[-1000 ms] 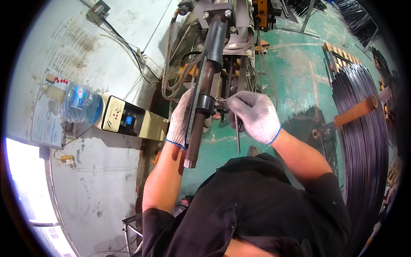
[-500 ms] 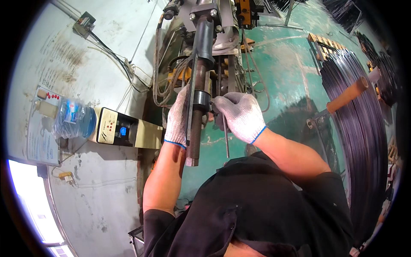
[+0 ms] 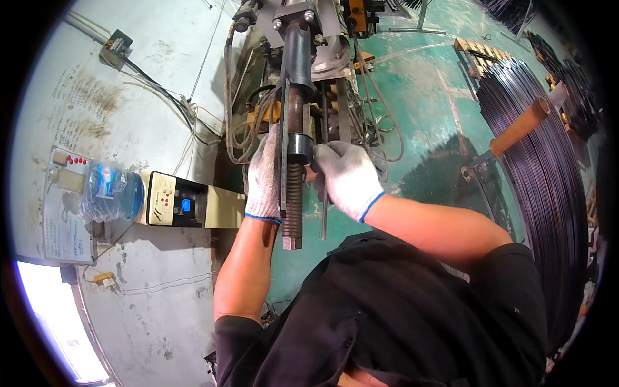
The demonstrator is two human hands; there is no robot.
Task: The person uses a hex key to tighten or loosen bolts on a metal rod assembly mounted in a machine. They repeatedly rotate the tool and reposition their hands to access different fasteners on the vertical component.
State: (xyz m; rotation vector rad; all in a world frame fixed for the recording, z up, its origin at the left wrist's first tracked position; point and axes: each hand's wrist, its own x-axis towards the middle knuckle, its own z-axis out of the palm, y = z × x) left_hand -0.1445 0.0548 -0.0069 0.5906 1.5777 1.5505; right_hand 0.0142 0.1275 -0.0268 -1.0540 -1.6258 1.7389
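Both my hands wear whitish knit gloves with blue cuffs. Ahead of me a thick machine shaft (image 3: 296, 61) runs toward me, ending in a threaded rod (image 3: 293, 206) with a squared tip. A black round collar (image 3: 298, 148) sits around it. My left hand (image 3: 263, 177) lies along the left side of the collar, against a long flat metal bar (image 3: 284, 145); its fingers are mostly hidden behind the bar. Closed at the collar's right side is my right hand (image 3: 348, 174). A thin metal rod (image 3: 324, 222) hangs out below its fingers; its upper end is hidden.
Hoses (image 3: 229, 109) loop beside the machine. Left, by the wall, stands a water dispenser (image 3: 177, 200) with a blue bottle (image 3: 119, 190). A bundle of long dark rods (image 3: 541, 193) lies at right, near a rusty orange tube (image 3: 521, 128). The floor (image 3: 419, 97) is green.
My right hand has shifted slightly left, closer to the collar. The thin rod has swung left with it and now hangs straighter. My left hand stays by the bar; the view has shifted a little.
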